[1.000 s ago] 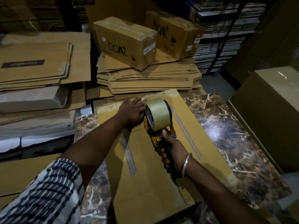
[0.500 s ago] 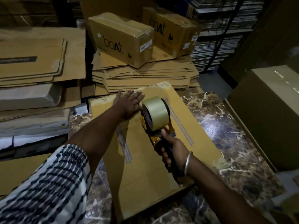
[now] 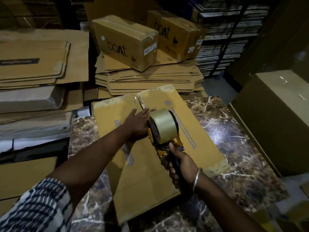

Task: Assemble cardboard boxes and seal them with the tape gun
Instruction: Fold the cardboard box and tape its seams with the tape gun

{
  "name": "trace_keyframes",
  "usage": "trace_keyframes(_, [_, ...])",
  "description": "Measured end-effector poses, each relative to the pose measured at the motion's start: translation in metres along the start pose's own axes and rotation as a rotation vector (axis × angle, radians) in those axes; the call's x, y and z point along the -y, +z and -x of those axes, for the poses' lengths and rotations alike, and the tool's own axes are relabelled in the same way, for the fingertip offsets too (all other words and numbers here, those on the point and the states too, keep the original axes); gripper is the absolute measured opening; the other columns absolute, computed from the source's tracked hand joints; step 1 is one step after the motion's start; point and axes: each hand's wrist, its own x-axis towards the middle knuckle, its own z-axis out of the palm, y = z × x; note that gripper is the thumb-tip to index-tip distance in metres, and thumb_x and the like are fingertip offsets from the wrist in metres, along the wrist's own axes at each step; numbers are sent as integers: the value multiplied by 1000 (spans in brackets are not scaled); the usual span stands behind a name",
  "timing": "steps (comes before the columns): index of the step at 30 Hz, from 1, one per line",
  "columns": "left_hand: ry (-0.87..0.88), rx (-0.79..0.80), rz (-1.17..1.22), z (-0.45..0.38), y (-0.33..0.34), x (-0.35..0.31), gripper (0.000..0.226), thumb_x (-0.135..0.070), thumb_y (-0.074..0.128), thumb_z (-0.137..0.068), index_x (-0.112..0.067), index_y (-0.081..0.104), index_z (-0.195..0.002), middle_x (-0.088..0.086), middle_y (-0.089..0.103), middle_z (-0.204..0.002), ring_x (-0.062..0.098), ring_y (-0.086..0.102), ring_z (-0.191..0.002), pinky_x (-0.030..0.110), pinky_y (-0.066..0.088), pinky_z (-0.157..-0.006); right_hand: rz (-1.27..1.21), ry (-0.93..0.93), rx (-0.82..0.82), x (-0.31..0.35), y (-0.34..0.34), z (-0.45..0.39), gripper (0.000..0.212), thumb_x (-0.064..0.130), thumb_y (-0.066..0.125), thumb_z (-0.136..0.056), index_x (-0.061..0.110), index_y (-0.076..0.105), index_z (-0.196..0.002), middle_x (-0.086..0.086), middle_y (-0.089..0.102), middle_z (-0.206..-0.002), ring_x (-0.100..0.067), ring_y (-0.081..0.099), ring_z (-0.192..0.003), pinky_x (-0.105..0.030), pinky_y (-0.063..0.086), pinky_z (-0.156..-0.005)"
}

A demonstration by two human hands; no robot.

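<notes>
A brown cardboard box lies on the marble table with its two flaps meeting along a middle seam. My left hand presses flat on the flaps beside the seam, fingers straight. My right hand grips the dark handle of the yellow tape gun, whose roll of tan tape stands over the seam just right of my left hand. The gun's front end is hidden behind the roll.
Two sealed boxes marked "boAt" sit on a stack of flattened cartons behind the table. More flat cardboard is piled at the left. A large closed carton stands at the right, shelves behind it.
My left hand has slid a little along the flaps toward the near end. The tape gun has drawn back with it along the seam. More of the box's far end shows now.
</notes>
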Motion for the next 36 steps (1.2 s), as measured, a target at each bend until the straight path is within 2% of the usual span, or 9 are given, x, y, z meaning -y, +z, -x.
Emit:
trace_keyframes(6, [-30, 54, -210, -2, -11, 2, 66, -50, 31, -99, -34, 10, -159, -12, 6, -167, 14, -3, -154, 62, 7, -118, -6, 6, -27, 6, 1, -5, 69, 79, 57, -77, 15, 45, -54, -6, 34, -54, -20, 26, -41, -25, 20, -44])
trace_keyframes(15, [-155, 193, -276, -31, -32, 17, 66, -52, 30, -102, -27, 8, -159, -6, 7, -168, 18, -8, -154, 62, 0, -119, -1, 110, 5, 39, -1, -24, 73, 85, 59, -72, 15, 42, -57, -3, 32, -54, -19, 25, -38, -25, 19, -43])
trace_keyframes(17, [-125, 180, -279, -29, -30, 18, 67, -57, 24, -101, -29, 6, -159, -10, 2, -167, 20, -8, -154, 64, -1, -119, -2, 98, 15, 36, -4, -21, 74, 85, 58, -73, 14, 43, -57, -3, 33, -54, -19, 26, -38, -25, 20, -43])
trace_keyframes(20, [-100, 74, -209, -26, -24, 21, 86, -78, -14, -81, -38, -9, -157, -18, -10, -164, 20, -4, -154, 65, -5, -117, 5, 28, 12, 17, -14, -5, 70, 78, 53, -81, 13, 45, -56, -6, 34, -53, -19, 28, -36, -23, 23, -41])
trace_keyframes(23, [-106, 17, -165, -27, -15, 23, 85, -80, -11, -82, -40, -14, -156, -19, -7, -165, 19, -5, -154, 64, -9, -117, -2, 31, -22, -9, -24, 19, 69, 79, 56, -78, 14, 49, -55, -5, 36, -53, -19, 28, -40, -23, 22, -41])
trace_keyframes(28, [-143, -35, -167, -22, -17, 13, 76, -73, 5, -95, -33, -3, -159, -13, 3, -166, 17, -2, -154, 61, -10, -117, -27, 10, -71, -22, -27, 30, 71, 82, 62, -63, 13, 50, -58, -6, 37, -55, -20, 30, -43, -25, 25, -41])
trace_keyframes(32, [-130, -80, -60, -3, -15, -21, 66, -56, 21, -103, -25, 11, -160, -6, 12, -167, 19, 1, -154, 59, -4, -119, 12, -55, -92, -17, -23, 35, 72, 79, 59, -73, 8, 56, -64, -7, 45, -58, -21, 38, -41, -23, 31, -42])
trace_keyframes(34, [-35, -70, -17, 7, -8, -36, 67, -60, 19, -99, -30, 17, -159, -5, 13, -167, 19, 2, -154, 58, -3, -119, 47, -88, -103, -15, -18, 38, 69, 74, 52, -74, 6, 58, -70, -6, 47, -59, -22, 42, -40, -23, 34, -40])
trace_keyframes(36, [22, -29, 4, 13, -7, -43, 84, -67, 6, -83, -32, 19, -158, -5, 13, -166, 19, 2, -155, 57, -1, -119, 80, -121, -108, -16, -17, 34, 76, 79, 54, -71, 3, 58, -72, -11, 48, -64, -24, 45, -39, -24, 36, -40])
